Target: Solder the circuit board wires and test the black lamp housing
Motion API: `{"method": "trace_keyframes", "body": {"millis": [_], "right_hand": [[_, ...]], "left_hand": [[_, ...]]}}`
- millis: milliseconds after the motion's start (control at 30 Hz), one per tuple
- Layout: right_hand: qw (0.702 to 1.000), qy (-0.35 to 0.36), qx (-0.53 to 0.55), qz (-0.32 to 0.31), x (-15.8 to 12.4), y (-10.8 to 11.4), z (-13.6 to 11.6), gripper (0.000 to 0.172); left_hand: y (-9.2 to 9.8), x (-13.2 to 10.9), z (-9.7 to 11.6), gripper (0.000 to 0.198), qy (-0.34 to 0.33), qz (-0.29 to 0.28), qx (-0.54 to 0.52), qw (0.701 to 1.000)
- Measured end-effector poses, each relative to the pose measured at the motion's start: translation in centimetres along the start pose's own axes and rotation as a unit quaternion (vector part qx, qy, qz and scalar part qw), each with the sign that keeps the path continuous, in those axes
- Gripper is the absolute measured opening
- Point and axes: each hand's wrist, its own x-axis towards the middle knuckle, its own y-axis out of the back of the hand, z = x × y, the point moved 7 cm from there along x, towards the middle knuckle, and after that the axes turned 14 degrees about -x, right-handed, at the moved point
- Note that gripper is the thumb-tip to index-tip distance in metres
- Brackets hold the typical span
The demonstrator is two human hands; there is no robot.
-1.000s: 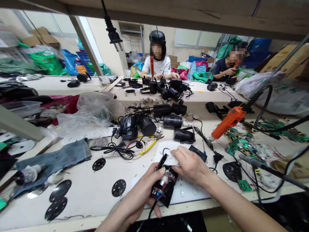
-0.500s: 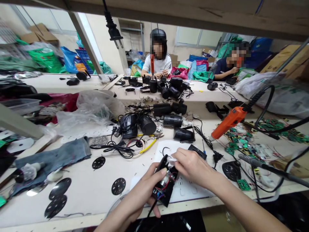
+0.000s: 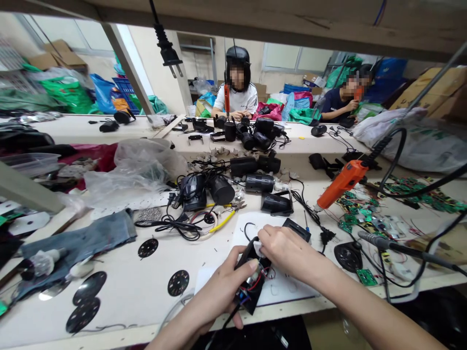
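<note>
My left hand (image 3: 233, 274) is closed round an opened black housing (image 3: 254, 296) with red and blue wires and a silvery part inside, its thumb pressing on the inner parts. A black cord hangs from the near end of the housing. My right hand (image 3: 282, 248) pinches a small white piece (image 3: 257, 248) at the far end of the housing; its exact kind is too small to tell. Under both hands lies a white sheet (image 3: 241, 226) on the bench. Behind them are a black lamp-like housing (image 3: 273, 203) and a black box (image 3: 297, 228).
An orange electric screwdriver (image 3: 341, 184) hangs at the right, near loose green circuit boards (image 3: 367, 277). Yellow-handled cutters (image 3: 224, 221) and coiled black cords (image 3: 182, 226) lie behind. Black perforated discs (image 3: 178, 283) and a denim cloth (image 3: 83, 238) are at the left. Two people sit across the bench.
My right hand has turned slightly inward over the far end of the housing, still pinching the white piece. My left hand keeps its hold on the housing. The view has shifted slightly.
</note>
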Motion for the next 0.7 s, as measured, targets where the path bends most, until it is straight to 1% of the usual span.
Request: {"method": "trace_keyframes", "body": {"millis": [100, 200, 267, 333, 400, 433, 467, 533, 600, 633, 700], "right_hand": [[0.999, 0.0, 0.039, 0.017, -0.6, 0.1, 0.3, 0.02], [0.992, -0.029, 0.111, 0.053, -0.9, 0.1, 1.6, 0.018], [0.978, -0.086, 0.163, 0.092, -1.1, 0.3, 3.3, 0.017], [0.957, -0.165, 0.198, 0.135, -1.4, 0.5, 5.1, 0.013], [0.932, -0.224, 0.232, 0.164, -1.9, 0.7, 6.3, 0.004], [0.922, -0.232, 0.26, 0.171, -1.9, 0.8, 6.5, 0.003], [0.913, -0.223, 0.294, 0.171, -1.9, 0.9, 6.3, 0.004], [0.902, -0.174, 0.357, 0.168, -1.4, 1.1, 5.4, 0.003], [0.896, -0.133, 0.381, 0.186, -1.0, 1.6, 4.6, 0.007], [0.892, -0.135, 0.381, 0.204, -0.9, 1.7, 4.6, 0.007], [0.877, -0.171, 0.378, 0.243, -0.6, 1.5, 5.0, 0.007]], "left_hand": [[-0.1, 0.0, 0.0, 0.054, 0.007, -0.016, -0.013, 1.0], [-0.2, 0.0, 0.0, 0.053, 0.01, -0.023, -0.039, 0.999], [0.0, 0.1, -0.2, 0.052, 0.017, -0.023, -0.074, 0.997], [0.2, 0.2, -0.3, 0.049, 0.024, -0.025, -0.104, 0.994], [0.3, 0.3, -0.3, 0.045, 0.028, -0.033, -0.121, 0.992], [0.4, 0.4, -0.3, 0.044, 0.029, -0.037, -0.127, 0.991], [0.4, 0.4, -0.4, 0.044, 0.033, -0.042, -0.131, 0.99], [0.4, 0.6, -0.5, 0.045, 0.043, -0.049, -0.139, 0.988], [0.4, 0.6, -0.6, 0.045, 0.052, -0.055, -0.149, 0.986], [0.3, 0.7, -0.6, 0.046, 0.056, -0.058, -0.155, 0.985], [0.1, 0.7, -0.6, 0.045, 0.059, -0.064, -0.165, 0.982]]}}
